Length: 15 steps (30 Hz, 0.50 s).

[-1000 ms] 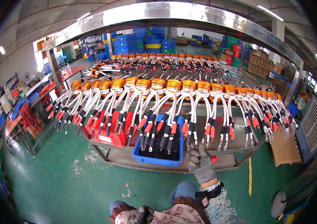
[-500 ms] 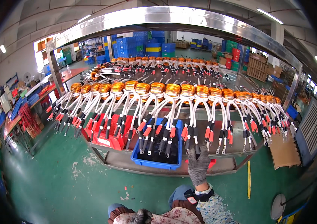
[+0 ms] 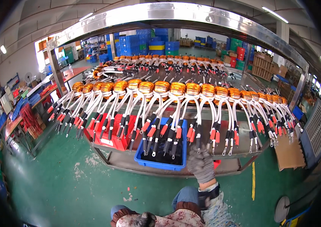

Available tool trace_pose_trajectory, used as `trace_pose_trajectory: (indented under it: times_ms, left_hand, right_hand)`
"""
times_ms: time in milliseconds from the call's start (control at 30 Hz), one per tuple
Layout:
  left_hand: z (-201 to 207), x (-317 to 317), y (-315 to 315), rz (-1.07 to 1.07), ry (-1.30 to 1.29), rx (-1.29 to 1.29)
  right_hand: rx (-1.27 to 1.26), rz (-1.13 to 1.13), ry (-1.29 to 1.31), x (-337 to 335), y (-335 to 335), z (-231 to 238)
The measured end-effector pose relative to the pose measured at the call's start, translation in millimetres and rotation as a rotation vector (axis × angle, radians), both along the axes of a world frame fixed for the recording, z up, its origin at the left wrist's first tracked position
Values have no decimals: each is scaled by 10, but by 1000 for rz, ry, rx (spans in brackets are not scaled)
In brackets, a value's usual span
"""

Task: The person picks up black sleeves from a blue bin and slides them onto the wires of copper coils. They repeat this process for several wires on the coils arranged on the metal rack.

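Note:
My right hand (image 3: 201,166), in a grey knitted glove, is raised at the front edge of the rack. Its fingertips are smeared by motion beside the metal lug of a hanging black-sleeved cable end (image 3: 198,138); whether they grip it cannot be told. That cable is one of many white leads (image 3: 221,113) with black and red sleeves, hanging from a row of copper-wound coils (image 3: 177,89). Low at my lap, my left hand (image 3: 144,219) in a dark grey glove looks curled, partly cut off by the lower edge. What it holds, if anything, is hidden.
A blue bin (image 3: 160,166) with dark contents and a red bin (image 3: 111,140) stand under the leads. The metal frame (image 3: 175,11) spans overhead. Farther back lies a second row of coils (image 3: 168,58). A flat cardboard piece (image 3: 288,153) leans at the right.
My right hand has shifted slightly right and down, and its fingers have moved back from along the cables. The view has shifted a little. My left hand stays at my lap.

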<state>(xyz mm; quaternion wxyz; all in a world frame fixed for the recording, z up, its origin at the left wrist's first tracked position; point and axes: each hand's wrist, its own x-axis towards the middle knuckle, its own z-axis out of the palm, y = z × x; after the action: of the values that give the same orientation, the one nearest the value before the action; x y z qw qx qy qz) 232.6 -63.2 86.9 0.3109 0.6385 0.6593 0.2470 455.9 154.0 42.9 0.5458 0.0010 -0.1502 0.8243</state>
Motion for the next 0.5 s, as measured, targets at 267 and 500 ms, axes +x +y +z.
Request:
trace_pose_trajectory:
  times_ms: [267, 500]
  left_hand:
    - [50, 14, 10, 81, -169, -46]
    - [-287, -31, -10, 103, -519, -216]
  right_hand:
    - [-207, 25, -136, 85, 21, -36]
    - [-60, -153, -212, 166, 40, -59]
